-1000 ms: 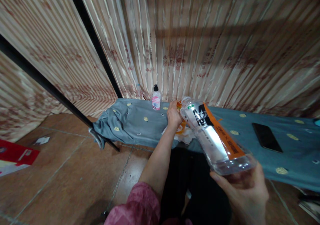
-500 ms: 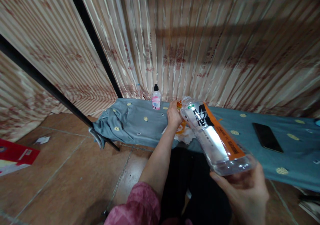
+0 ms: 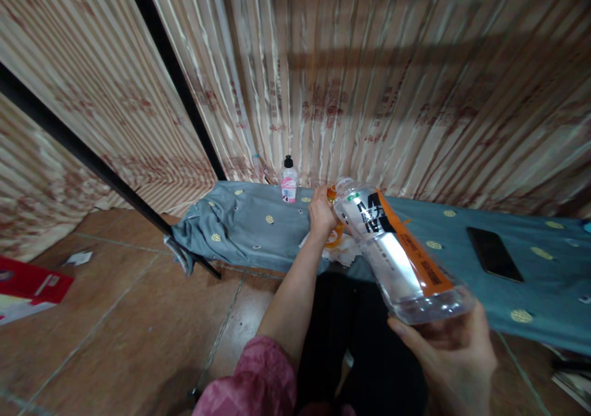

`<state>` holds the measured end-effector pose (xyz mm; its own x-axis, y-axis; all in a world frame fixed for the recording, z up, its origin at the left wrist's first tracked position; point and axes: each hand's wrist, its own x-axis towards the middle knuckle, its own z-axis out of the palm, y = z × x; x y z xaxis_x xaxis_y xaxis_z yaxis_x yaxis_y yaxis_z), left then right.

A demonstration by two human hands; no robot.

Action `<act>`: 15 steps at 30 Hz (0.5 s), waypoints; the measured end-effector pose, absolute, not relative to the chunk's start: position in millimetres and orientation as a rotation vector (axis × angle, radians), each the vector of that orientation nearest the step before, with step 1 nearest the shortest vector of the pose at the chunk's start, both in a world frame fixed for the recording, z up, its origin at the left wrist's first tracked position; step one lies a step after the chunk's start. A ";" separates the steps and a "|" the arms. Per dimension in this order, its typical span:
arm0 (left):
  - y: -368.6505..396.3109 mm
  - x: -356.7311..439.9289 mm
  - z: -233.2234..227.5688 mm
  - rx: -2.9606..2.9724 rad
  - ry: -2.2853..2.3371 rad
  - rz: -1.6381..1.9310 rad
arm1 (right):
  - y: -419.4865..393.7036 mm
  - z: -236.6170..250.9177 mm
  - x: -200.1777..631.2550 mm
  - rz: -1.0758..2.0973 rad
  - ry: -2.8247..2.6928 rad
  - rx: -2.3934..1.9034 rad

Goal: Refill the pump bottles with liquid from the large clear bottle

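My right hand (image 3: 455, 348) grips the base of a clear plastic drink bottle (image 3: 392, 244) with a silver and orange label. The bottle is tilted, its uncapped-looking neck pointing up and left, at the mouth of an orange bottle (image 3: 335, 236). Around the upper part of that orange bottle, my left hand (image 3: 321, 210) is closed. Much of the orange bottle is hidden behind my hand and the clear bottle. Beneath it, a crumpled white cloth or tissue (image 3: 344, 255) lies on the bench. I see no liquid clearly in the clear bottle.
A grey-green patterned cloth (image 3: 249, 219) covers the long bench. On it stand a pink-labelled bottle with a black cap (image 3: 289, 182) and, at right, a dark phone (image 3: 494, 254). Black poles (image 3: 180, 96) rise at left before a striped curtain (image 3: 332, 96). A red box (image 3: 34, 287) sits on the tiled floor.
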<state>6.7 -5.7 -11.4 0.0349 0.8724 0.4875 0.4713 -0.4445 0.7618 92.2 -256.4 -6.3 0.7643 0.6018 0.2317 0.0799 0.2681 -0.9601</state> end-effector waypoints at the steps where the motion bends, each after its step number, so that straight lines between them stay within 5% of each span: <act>1: -5.8 6.7 -11.1 1.928 1.358 1.385 | -256.4 -5.7 92.4 0.388 -0.650 -1.265; 15: -8.5 5.7 -8.0 1.922 1.367 1.360 | -259.0 -4.4 91.7 0.395 -0.632 -1.272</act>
<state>5.7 -8.5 -8.0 0.0398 0.8815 0.4705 0.4750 -0.4310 0.7672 91.7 -259.0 -4.4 0.7689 0.6010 0.2179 0.0677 0.2624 -0.9626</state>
